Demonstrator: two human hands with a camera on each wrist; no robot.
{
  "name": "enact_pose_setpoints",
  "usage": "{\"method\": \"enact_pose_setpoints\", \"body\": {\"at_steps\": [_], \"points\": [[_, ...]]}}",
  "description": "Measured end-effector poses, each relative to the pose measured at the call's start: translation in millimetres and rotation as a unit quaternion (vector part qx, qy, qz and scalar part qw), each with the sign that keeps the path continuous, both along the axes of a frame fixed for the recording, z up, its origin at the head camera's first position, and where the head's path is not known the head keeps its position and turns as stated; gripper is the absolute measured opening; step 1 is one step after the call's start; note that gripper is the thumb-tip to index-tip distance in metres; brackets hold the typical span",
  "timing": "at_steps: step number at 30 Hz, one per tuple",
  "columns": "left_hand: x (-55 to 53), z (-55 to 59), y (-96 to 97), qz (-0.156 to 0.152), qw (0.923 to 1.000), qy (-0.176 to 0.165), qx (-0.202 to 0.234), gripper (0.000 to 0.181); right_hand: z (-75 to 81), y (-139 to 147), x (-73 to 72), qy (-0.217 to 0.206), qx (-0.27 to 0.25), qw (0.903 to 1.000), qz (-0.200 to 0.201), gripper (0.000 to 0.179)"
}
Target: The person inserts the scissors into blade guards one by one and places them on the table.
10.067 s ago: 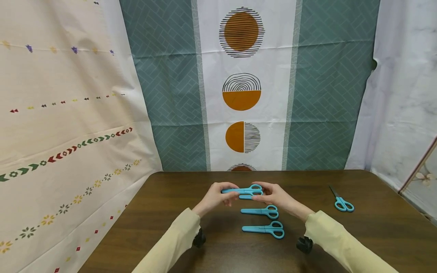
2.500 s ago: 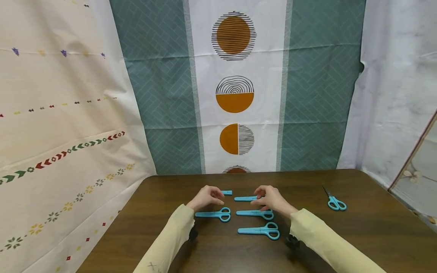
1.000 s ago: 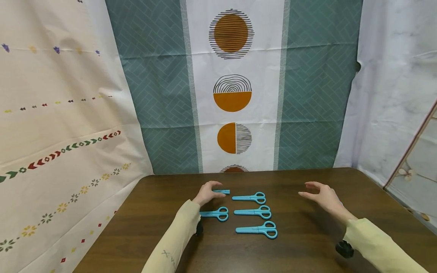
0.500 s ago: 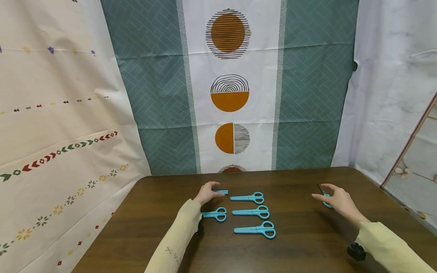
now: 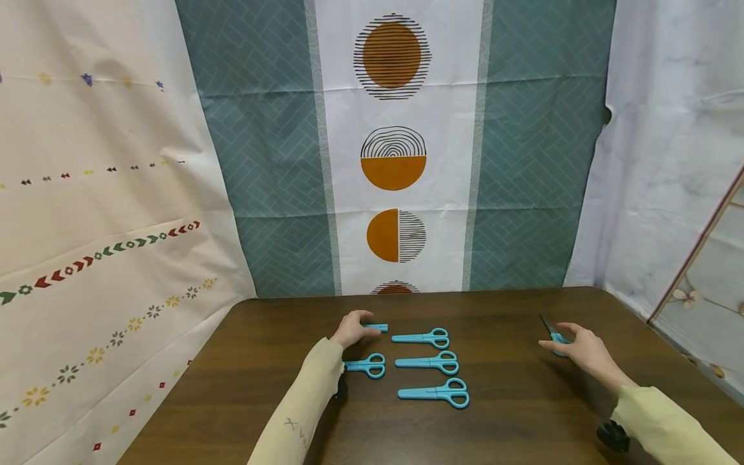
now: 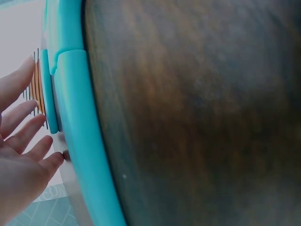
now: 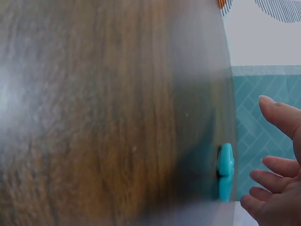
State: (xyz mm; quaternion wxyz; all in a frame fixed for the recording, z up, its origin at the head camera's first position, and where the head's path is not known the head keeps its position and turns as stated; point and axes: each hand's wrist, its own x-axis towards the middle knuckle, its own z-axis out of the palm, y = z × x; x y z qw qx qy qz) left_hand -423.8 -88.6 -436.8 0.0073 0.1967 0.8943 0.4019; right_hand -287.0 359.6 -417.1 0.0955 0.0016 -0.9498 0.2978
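My left hand (image 5: 351, 329) reaches around a loose light-blue blade cover (image 5: 380, 327) at the back of the table. In the left wrist view its thumb and fingers are spread, with the cover (image 6: 49, 94) just beyond them. I cannot tell whether they touch it. A covered pair of scissors (image 5: 372, 366) lies under the left forearm, its blade end partly hidden. My right hand (image 5: 583, 349) hovers at bare-bladed blue scissors (image 5: 558, 339) on the right, thumb and fingers apart. Part of the handles is hidden behind the fingers; the right wrist view shows the handles (image 7: 226, 172) beyond the fingertips.
Three covered scissors lie in a column mid-table: the back pair (image 5: 421, 337), the middle pair (image 5: 427, 363) and the front pair (image 5: 434, 392). The brown wooden table (image 5: 494, 426) ends at a patterned curtain (image 5: 401, 194) behind.
The right hand has left the back covered scissors and moved right, then lowered to the bare scissors. The left hand has reached the loose cover and stays there. Earlier, both hands held scissors together.
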Motion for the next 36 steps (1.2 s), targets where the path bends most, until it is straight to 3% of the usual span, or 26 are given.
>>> {"method": "enact_pose_setpoints", "body": {"at_steps": [9, 16, 23, 36], "points": [[-5.6, -3.8, -0.2, 0.006, 0.9995, 0.02, -0.023, 0.037, -8.4, 6.0, -1.8, -0.011, -0.001, 0.9999, -0.01, 0.081], [-4.3, -1.7, 0.9, 0.012, 0.9995, 0.021, -0.02, 0.03, -14.3, 9.7, -3.1, -0.021, -0.009, 0.9995, -0.024, 0.086], [-4.9, -2.8, 2.2, 0.012, 0.9982, 0.045, -0.039, 0.022, -16.9, 11.8, -3.2, -0.023, -0.02, 0.9991, -0.028, 0.087], [-3.5, -4.7, 1.0, 0.031, 0.9982, 0.03, -0.042, 0.013, -21.8, 14.4, -6.1, -0.008, 0.0, 0.9993, -0.037, 0.084]]}}
